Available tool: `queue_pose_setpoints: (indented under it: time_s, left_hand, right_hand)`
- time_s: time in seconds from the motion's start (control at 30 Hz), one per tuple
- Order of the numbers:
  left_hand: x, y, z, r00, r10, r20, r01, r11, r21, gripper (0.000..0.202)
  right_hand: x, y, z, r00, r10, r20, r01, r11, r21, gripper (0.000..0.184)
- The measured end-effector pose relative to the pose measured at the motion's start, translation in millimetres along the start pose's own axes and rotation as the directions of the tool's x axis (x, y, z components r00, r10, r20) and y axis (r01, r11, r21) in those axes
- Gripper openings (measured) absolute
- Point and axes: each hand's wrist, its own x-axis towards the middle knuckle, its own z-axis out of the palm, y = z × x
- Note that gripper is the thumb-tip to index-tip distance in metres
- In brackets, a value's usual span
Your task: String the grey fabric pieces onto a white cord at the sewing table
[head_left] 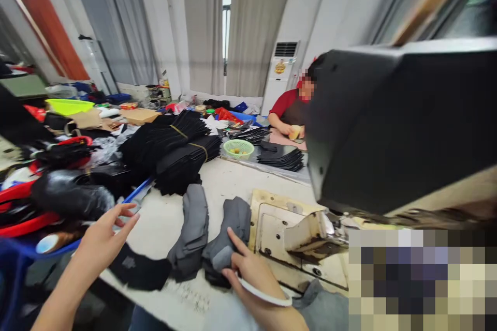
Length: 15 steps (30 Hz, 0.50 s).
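My right hand (pixel 248 266) rests on a stack of grey cut fabric pieces (pixel 229 235) beside the sewing machine's worn plate (pixel 279 222), with its fingers curled round the stack's near end. A second grey stack (pixel 192 230) lies just left of it. My left hand (pixel 103 238) hovers open over the table's left edge, fingers spread, holding nothing, near a black cut piece (pixel 137 269) and a blue bin (pixel 23 251).
The black sewing machine head (pixel 399 124) fills the right side. Bundles of black pieces (pixel 178 150) lie mid-table beside a green basket (pixel 238 149). Black and red material (pixel 50 191) is heaped at left. Another person in a red top (pixel 289 108) works at the far table.
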Motion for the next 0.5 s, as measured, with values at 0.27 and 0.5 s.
queue_pose_setpoints:
  time_s: [0.27, 0.5]
  left_hand:
    - [-59.5, -84.5, 16.6, 0.941, -0.317, -0.122, 0.336, 0.921, 0.197, 0.078]
    - [-51.3, -76.1, 31.0, 0.984, -0.174, -0.026, 0.175, 0.984, 0.037, 0.045]
  right_hand:
    - [-15.7, -36.9, -13.8, 0.984, -0.179, 0.010, 0.178, 0.976, -0.126, 0.016]
    - [48.5, -101.6, 1.0, 0.984, -0.051, 0.171, 0.099, 0.953, -0.288, 0.022]
